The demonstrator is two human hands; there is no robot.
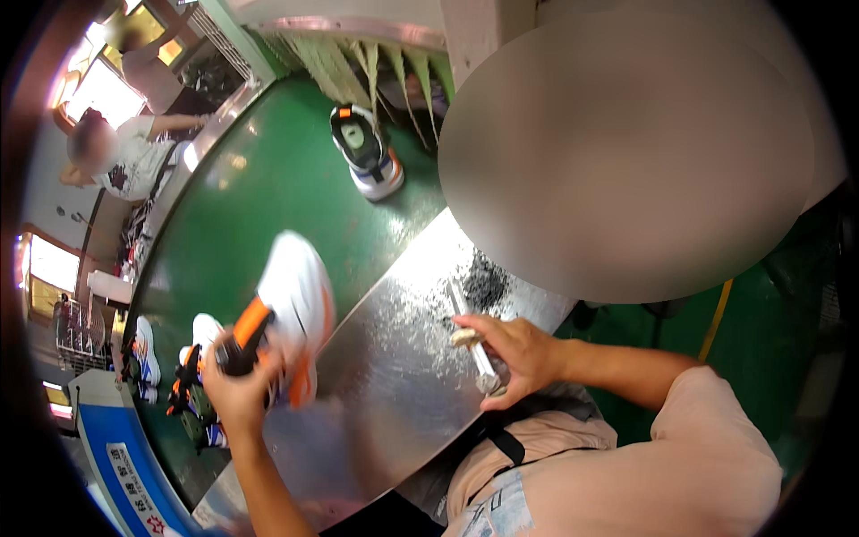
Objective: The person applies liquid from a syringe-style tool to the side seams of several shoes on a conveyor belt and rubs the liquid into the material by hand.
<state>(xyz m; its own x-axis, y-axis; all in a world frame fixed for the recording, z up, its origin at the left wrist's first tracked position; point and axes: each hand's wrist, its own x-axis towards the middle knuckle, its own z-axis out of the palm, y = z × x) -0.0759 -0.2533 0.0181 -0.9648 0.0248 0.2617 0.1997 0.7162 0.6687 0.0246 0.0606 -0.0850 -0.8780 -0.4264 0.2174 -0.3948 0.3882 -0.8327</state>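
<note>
Head view, curved shoe [300, 286], slim metallic tool [483, 362]

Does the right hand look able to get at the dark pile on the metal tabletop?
Probably yes: the right hand is near the dark pile with no visible obstacle, though it holds a silver tool.

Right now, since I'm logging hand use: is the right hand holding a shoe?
No, the right hand holds a slim silvery tool; the left hand grips the white shoe.
</note>
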